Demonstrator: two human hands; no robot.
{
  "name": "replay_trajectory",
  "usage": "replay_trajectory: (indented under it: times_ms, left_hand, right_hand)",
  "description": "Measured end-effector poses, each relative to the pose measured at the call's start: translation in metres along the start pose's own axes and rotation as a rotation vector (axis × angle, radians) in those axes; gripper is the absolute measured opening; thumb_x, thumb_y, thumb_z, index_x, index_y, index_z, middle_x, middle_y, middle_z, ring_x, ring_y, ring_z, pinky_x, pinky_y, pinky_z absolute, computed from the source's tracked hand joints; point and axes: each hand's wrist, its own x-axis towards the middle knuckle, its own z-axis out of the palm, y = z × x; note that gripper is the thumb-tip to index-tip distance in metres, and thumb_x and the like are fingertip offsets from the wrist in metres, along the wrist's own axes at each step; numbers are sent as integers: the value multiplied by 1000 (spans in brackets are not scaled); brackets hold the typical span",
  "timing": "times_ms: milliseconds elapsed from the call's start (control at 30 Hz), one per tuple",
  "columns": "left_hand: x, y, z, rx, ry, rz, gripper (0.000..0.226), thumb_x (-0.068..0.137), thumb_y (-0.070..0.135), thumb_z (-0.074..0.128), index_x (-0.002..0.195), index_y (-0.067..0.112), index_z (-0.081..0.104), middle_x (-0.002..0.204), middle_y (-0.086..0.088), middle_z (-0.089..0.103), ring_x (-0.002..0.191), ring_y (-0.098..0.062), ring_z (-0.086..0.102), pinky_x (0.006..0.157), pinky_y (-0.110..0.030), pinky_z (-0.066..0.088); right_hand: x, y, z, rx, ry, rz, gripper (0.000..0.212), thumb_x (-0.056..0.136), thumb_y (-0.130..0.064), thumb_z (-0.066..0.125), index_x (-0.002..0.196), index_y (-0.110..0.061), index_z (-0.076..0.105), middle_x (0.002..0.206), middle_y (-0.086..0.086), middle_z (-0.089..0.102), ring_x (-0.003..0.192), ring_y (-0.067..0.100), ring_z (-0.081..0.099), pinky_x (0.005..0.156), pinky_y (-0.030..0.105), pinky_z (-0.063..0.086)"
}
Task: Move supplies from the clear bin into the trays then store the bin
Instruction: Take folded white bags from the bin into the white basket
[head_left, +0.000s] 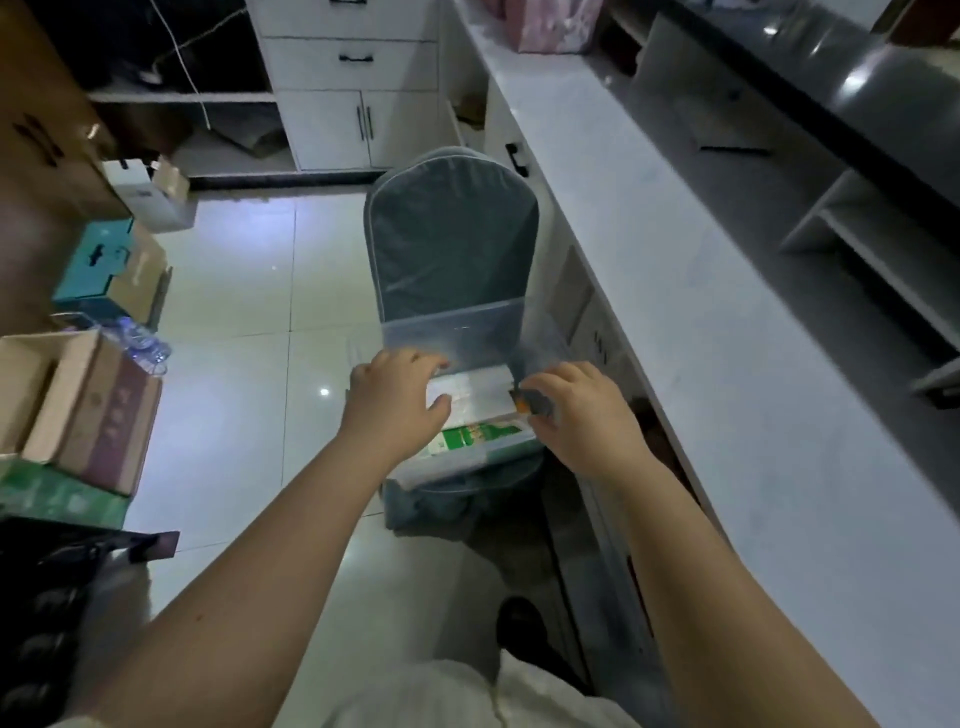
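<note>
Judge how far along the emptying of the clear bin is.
Done: nothing visibly. In hand: the left hand grips a white pack inside the clear bin on the chair; the right hand pinches a small orange item. Left: a green box lies inside, and the bin is not stored.

No text is legible (lettering on the green pack (478, 435) is blurred)

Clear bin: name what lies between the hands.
Head view: a white packet, in the left hand, fills the gap to the right hand, pinching an orange item.
</note>
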Motion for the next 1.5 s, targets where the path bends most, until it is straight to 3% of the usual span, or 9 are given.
replay_trajectory:
  times_ms: [200,533,900,1000,1100,1233,1367,1500]
  left_hand:
    - [50,-43,60,13,-115,-155,42,86,39,58,126,28,57,121,-2,62,107,-25,54,87,-41,42]
    - [125,-74,200,-14,-404,-354,50,85,30,59,134,25,50,136,-4,49,123,-26,42,97,-41,33]
    - [204,-145,352,-19,-613,-308,60,87,26,59,143,24,37,150,-7,37,135,-28,32,104,-44,30]
    - [227,-165,398,-15,-645,-241,63,89,19,57,147,23,32,156,-8,27,142,-29,22,111,-46,22]
    - [245,-175,438,-35,-641,-180,66,89,11,56,148,23,29,159,-7,20,145,-28,14,115,-44,14]
    - [254,-177,470,14,-649,-189,72,90,15,55,151,26,18,161,-9,8,147,-30,1,117,-45,2]
    - [260,-183,481,98,-630,-166,66,92,27,57,148,33,22,157,-11,17,143,-36,11,115,-55,4]
    - [264,-181,483,185,-647,-81,71,87,12,58,147,28,24,152,-16,26,135,-40,24,113,-58,15]
  right_hand:
    - [85,44,74,64,-146,-32,36,84,-22,68,120,-20,62,122,-1,59,113,23,49,94,40,44]
    - [186,133,205,212,-397,59,35,81,-12,67,116,-13,64,121,6,62,113,29,51,92,43,43]
    - [239,186,353,240,-614,166,40,82,-8,63,121,-14,60,126,9,57,115,30,47,95,40,40]
    - [250,199,393,307,-615,250,39,83,-4,64,121,-10,60,127,13,56,118,31,45,99,37,37]
    - [258,211,416,262,-569,269,36,79,-6,67,114,-12,64,121,10,61,110,30,52,91,34,41]
    - [263,224,429,252,-522,307,35,75,-7,68,109,-11,67,114,9,64,106,31,54,89,42,47]
    - [264,230,436,271,-511,334,35,74,-6,67,108,-10,66,114,10,63,108,33,52,89,45,47]
    - [268,230,440,252,-532,322,35,74,-8,66,109,-11,66,114,9,63,107,32,53,88,43,47]
